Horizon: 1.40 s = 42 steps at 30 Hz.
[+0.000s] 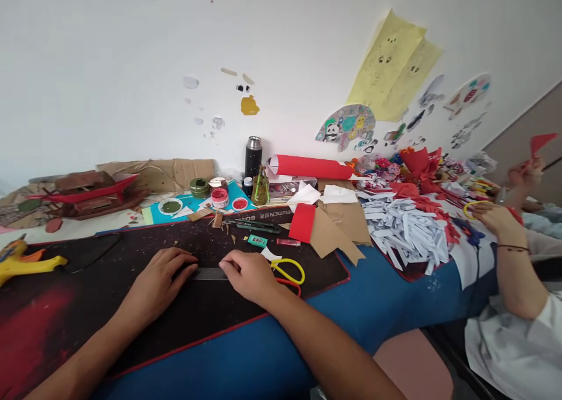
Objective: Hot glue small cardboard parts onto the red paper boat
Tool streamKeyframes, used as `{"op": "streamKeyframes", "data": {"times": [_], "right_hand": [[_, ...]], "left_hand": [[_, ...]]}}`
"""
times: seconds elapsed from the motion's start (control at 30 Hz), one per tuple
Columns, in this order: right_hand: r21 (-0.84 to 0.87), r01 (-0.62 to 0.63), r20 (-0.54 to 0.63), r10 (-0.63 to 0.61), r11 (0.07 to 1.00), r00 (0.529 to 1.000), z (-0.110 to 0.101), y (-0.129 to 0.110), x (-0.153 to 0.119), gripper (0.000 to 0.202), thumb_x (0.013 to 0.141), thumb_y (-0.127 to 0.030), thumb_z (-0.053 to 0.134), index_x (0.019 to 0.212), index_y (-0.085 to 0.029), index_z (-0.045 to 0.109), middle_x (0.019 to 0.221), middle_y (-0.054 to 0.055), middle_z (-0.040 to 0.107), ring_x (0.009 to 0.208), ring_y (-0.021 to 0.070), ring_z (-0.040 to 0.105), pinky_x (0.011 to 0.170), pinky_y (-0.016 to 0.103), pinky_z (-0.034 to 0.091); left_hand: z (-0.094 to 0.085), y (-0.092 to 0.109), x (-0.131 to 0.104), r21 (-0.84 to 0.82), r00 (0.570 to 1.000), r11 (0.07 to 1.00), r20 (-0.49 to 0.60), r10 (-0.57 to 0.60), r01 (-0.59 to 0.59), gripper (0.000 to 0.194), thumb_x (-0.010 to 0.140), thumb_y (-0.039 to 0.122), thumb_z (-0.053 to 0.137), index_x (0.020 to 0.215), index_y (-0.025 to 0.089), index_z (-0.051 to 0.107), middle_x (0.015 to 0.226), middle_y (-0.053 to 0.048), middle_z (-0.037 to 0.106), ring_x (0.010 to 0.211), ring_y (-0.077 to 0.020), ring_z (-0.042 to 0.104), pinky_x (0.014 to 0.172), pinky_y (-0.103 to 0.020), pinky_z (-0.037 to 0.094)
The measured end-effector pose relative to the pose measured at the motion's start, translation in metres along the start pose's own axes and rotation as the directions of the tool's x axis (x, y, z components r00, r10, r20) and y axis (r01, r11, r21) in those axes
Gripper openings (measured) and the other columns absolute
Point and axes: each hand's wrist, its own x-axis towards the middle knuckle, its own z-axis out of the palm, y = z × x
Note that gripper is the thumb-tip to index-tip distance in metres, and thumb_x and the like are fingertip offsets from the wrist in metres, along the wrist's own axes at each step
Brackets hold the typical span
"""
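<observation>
A thin grey strip [209,274], perhaps a ruler, lies on the dark mat [184,324] between my two hands. My left hand [160,280] has its fingers bent and closed at the strip's left end. At the right end, my right hand [248,276] is closed with thumb and forefinger pressed together on it. Scissors with yellow and red handles [301,271] lie just right of my right hand, partly hidden by it. Beyond the hands are a utility knife [257,226], a green eraser-like block [257,240] and a small white paper piece [271,254].
A yellow glue gun [33,265] lies at the left. Paint jars [219,198] and a black flask [253,159] stand behind. Brown cardboard [333,233] and white paper strips [404,227] lie right. Another person's hand [496,219] holds yellow-handled scissors at the far right.
</observation>
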Motion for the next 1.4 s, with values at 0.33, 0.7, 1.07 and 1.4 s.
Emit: {"op": "streamKeyframes", "data": {"times": [0.33,0.7,1.07,1.4], "right_hand": [[-0.167,-0.123,-0.101,0.107,0.978,0.989,-0.080,0.041,-0.019,0.020,0.108,-0.034,0.064,0.100,-0.024,0.080,0.088,0.000,0.082,0.079,0.0172,0.073,0.069,0.024,0.043],[-0.415,-0.560,-0.408,0.404,0.717,0.819,-0.226,0.124,-0.058,0.029,0.108,-0.037,0.058,0.119,-0.019,0.078,0.105,0.011,0.083,0.099,0.0269,0.075,0.078,0.031,0.045],[-0.438,-0.749,-0.499,0.559,0.496,0.662,-0.262,0.167,-0.082,0.055,0.109,-0.053,0.058,0.140,-0.009,0.069,0.125,0.024,0.079,0.119,0.0354,0.074,0.092,0.037,0.048],[-0.390,-0.752,-0.504,0.561,0.531,0.657,-0.258,0.181,-0.081,0.044,0.108,-0.050,0.058,0.124,-0.014,0.077,0.113,0.018,0.082,0.109,0.0320,0.076,0.084,0.035,0.049]], "left_hand": [[0.001,-0.010,0.000,-0.016,1.000,1.000,0.000,0.003,-0.003,0.044,0.100,0.061,0.052,0.098,0.028,0.081,0.110,-0.009,0.080,0.109,-0.0330,0.073,0.102,-0.050,0.058],[0.001,-0.009,0.002,0.015,1.000,1.000,-0.007,0.004,-0.003,0.041,0.100,0.060,0.049,0.095,0.032,0.079,0.110,-0.005,0.082,0.110,-0.0329,0.073,0.105,-0.053,0.058],[0.002,-0.010,0.003,-0.002,0.999,1.000,-0.029,0.030,-0.030,0.033,0.096,0.055,0.054,0.095,0.033,0.078,0.106,-0.005,0.080,0.107,-0.0343,0.074,0.102,-0.055,0.059],[0.004,-0.015,0.002,0.039,0.999,0.999,-0.011,0.031,-0.031,0.038,0.097,0.058,0.051,0.096,0.032,0.079,0.108,-0.005,0.081,0.109,-0.0324,0.073,0.104,-0.052,0.058]]}}
